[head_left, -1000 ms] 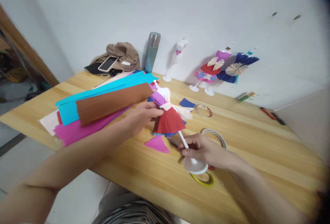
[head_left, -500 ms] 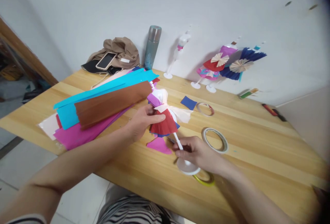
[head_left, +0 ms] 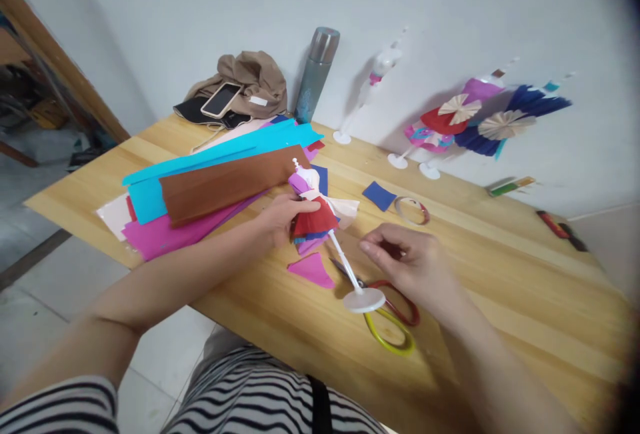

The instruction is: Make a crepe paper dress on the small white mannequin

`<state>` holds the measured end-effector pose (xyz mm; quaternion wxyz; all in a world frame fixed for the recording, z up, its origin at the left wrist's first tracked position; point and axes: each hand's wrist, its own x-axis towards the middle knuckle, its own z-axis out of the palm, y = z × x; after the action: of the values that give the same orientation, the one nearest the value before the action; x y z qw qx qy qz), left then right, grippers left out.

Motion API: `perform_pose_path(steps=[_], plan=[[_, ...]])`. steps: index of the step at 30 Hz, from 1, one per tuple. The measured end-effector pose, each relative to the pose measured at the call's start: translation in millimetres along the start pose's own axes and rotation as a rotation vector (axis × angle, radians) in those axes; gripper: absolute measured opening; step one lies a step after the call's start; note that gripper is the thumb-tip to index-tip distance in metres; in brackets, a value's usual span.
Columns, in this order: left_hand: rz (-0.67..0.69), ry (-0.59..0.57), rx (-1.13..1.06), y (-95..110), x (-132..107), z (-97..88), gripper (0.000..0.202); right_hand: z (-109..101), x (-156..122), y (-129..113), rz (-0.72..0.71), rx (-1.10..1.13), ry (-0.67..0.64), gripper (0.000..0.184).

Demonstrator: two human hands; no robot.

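Note:
My left hand [head_left: 283, 215] grips a small mannequin doll [head_left: 314, 204] at its waist; the doll wears a purple top, a red paper skirt and a cream bow. Its white rod ends in a round white base [head_left: 364, 300] that rests on the wooden table [head_left: 500, 274]. My right hand [head_left: 410, 264] hovers just right of the rod, thumb and forefinger pinched, nothing visible between them. Under that hand lie scissors with red handles [head_left: 395, 301] and a yellow-green ring [head_left: 390, 334].
Crepe paper sheets [head_left: 210, 187] in blue, brown and magenta lie at the left. A pink scrap [head_left: 313, 269], a blue square [head_left: 379, 195] and a tape roll [head_left: 413, 209] lie nearby. Bottle [head_left: 317, 74], phone [head_left: 221, 99] and dressed dolls [head_left: 470, 121] stand along the wall.
My right hand let go of the doll's rod and base and rose to the right. The base now rests on the table. The camera shifted, uncovering the scissors.

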<state>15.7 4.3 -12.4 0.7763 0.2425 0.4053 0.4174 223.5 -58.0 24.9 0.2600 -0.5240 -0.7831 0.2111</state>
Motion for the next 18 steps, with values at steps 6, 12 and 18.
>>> perform_pose_path(steps=[6, 12, 18], plan=[[-0.021, -0.012, 0.021, 2, -4, 11.4, 0.011, 5, 26, -1, -0.377, -0.032, 0.151, 0.014], [-0.102, 0.031, 0.029, 1, -6, 19.6, 0.025, 12, 44, 24, -0.416, -0.079, 0.187, 0.014], [-0.063, 0.004, 0.000, 1, -5, 15.9, 0.046, 3, 45, 15, -0.320, 0.031, 0.209, 0.016]])
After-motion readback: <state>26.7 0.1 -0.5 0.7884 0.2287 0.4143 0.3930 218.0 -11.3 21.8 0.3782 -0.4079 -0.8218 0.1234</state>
